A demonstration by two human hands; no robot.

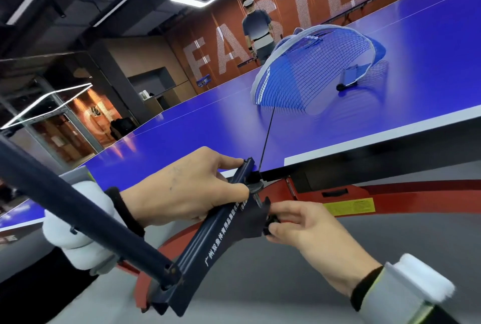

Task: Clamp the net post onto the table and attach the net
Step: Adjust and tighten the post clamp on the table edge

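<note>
A dark blue net post [221, 235] with white printed characters sits at the side edge of the blue table [338, 120]. My left hand [187, 188] grips the post's upper part, fingers on top and thumb beneath. My right hand [299, 222] pinches the black clamp screw knob [270, 222] under the table edge. A thin black cord [266, 138] runs from the post to the blue net [312, 68], which lies bunched and arched on the tabletop. A second post [351, 77] lies beyond the net.
The table's red underframe [390, 188] with a yellow label curves below the edge. A dark pole [78, 209] crosses the lower left foreground. A person [257, 29] stands far off by the orange wall. Grey floor lies below.
</note>
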